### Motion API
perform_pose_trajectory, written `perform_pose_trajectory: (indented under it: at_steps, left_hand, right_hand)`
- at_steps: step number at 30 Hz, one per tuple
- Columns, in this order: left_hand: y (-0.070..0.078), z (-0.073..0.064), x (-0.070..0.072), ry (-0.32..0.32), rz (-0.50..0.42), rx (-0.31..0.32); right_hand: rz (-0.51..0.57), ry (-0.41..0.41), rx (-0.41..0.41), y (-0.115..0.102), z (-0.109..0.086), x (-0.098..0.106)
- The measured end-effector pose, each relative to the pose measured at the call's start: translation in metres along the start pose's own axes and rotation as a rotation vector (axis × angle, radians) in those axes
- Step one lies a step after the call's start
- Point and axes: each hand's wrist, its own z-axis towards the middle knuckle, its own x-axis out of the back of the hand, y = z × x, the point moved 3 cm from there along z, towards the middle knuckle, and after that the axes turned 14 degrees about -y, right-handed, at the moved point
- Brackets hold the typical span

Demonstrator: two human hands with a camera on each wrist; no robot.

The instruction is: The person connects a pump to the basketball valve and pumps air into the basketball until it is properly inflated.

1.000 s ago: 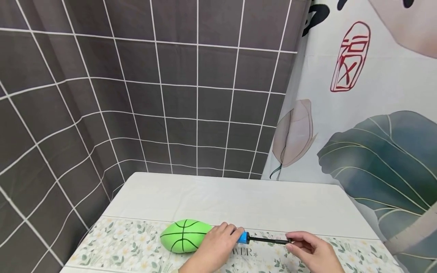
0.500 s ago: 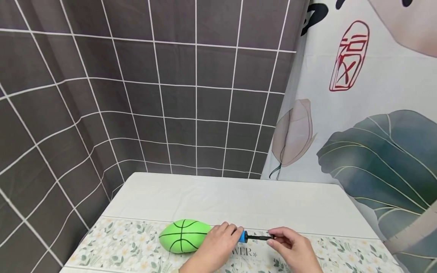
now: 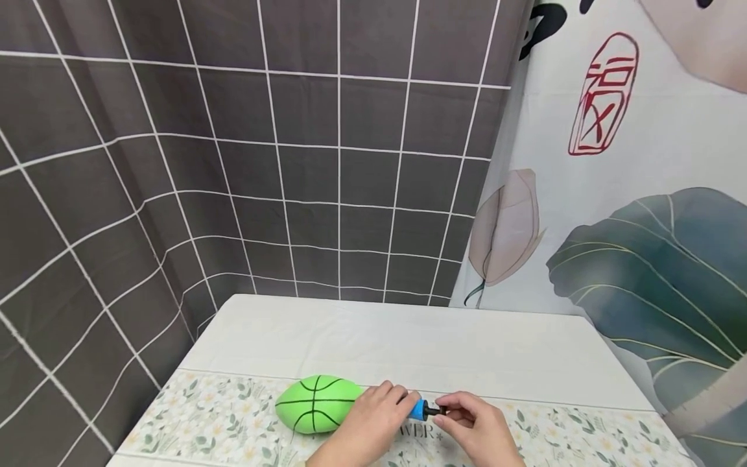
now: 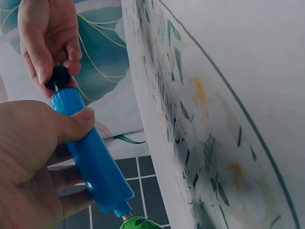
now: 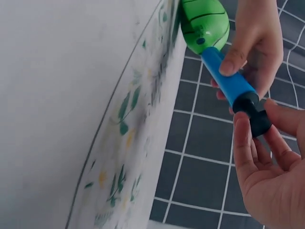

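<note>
A green ball with black lines, pointed at its far end like a rugby ball, lies on the table. My left hand grips the blue barrel of a hand pump, whose metal needle meets the ball in the left wrist view. With thumb and fingers my right hand pinches the pump's black handle. The handle sits close to the barrel, with only a short bit of rod showing. In the head view, the left hand hides most of the barrel and the ball's near end.
The table has a white cover with a floral printed band. Behind and to the left hangs a dark grid-patterned curtain. A white cloth with leaf prints hangs at the right.
My right hand has moved left, pushing the pump's handle and rod in towards the barrel. The left hand and the ball have stayed nearly still.
</note>
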Motion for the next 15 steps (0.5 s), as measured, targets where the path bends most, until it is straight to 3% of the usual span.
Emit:
perform_pose_trajectory:
  at_steps: [4, 11, 15]
  left_hand:
    - [-0.002, 0.001, -0.002, 0.004, -0.006, -0.002]
    - [-0.004, 0.001, -0.002, -0.027, -0.021, -0.003]
    - [-0.003, 0.002, -0.001, -0.052, -0.035, 0.002]
  right_hand:
    - [0.021, 0.019, -0.047, 0.003, -0.006, 0.013]
    - [0.009, 0.084, -0.221, 0.011, -0.023, 0.046]
    - [0.011, 0.086, -0.263, 0.016, -0.032, 0.061]
